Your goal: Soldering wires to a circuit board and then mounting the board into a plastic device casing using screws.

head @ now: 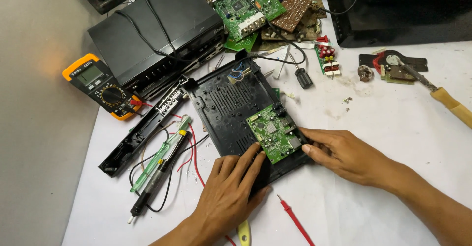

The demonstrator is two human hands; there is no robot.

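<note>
Small green circuit board (pixel 275 132), square and populated with chips and metal-can components, seated in the near right corner of a black plastic case tray (pixel 228 106) that lies flat on the white-covered table (pixel 388 128). The board looks thin, rigid and light; its soldered parts and fine traces are probably fragile, so it is best taken by its bare edges and lifted level, not pressed or bent across the face. The left hand (pixel 228 192) lies palm down on the tray's near edge, fingers spread, index tip touching the board's near-left edge; it grips nothing. The right hand (pixel 344 155) comes in from the right, fingers extended and slightly curled, tips against the board's right edge and the tray rim; whether it pinches the board cannot be told. The tray is stiff ribbed plastic with a smooth surface that may slide on the table. Left of it lie a detached black front panel (pixel 142 130), a green-handled tool (pixel 160 155), a dark soldering iron (pixel 155 179) and red and black leads. Farther out: a yellow multimeter (pixel 101 86), a black device housing (pixel 152 29), more circuit boards (pixel 248 10), and a wooden-handled tool (pixel 455 106).
</note>
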